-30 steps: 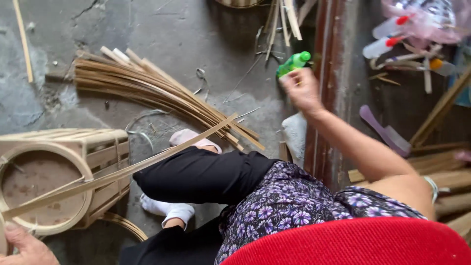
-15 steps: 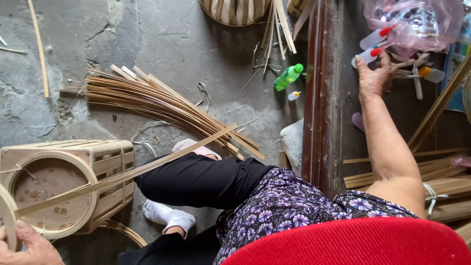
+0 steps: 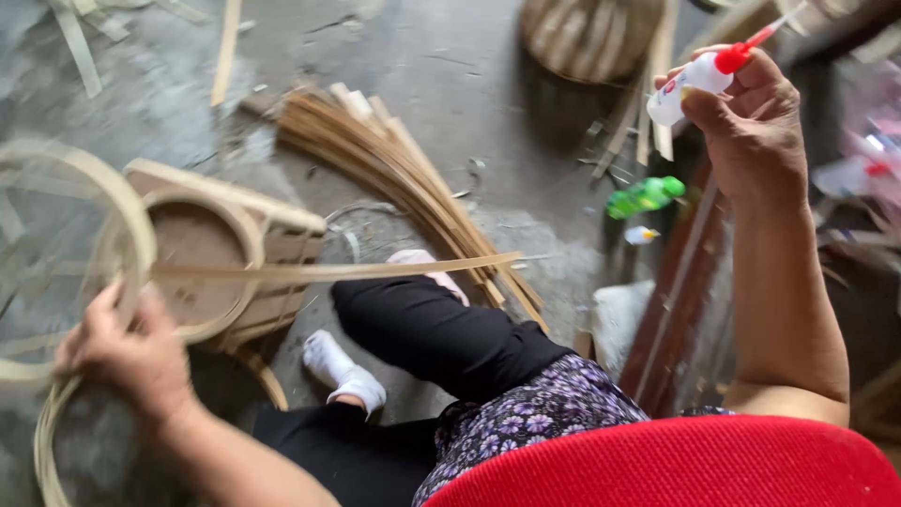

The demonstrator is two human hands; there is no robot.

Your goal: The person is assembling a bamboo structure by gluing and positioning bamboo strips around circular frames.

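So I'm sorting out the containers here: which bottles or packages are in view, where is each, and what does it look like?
Small white squeeze bottle: held in the right hand, red pointed nozzle, label with red markings.
Green bottle: lying on the floor near a wooden plank.
Small white container: on the floor just below it; too small to detail.
Plastic bag: far right, blurred.

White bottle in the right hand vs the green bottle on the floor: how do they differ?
The white bottle has a red nozzle cap; the green bottle is green all over, cap included. The white one is held up in the right hand, nozzle pointing up and to the right; the green one lies on its side on the concrete floor, untouched. Both are small plastic bottles.
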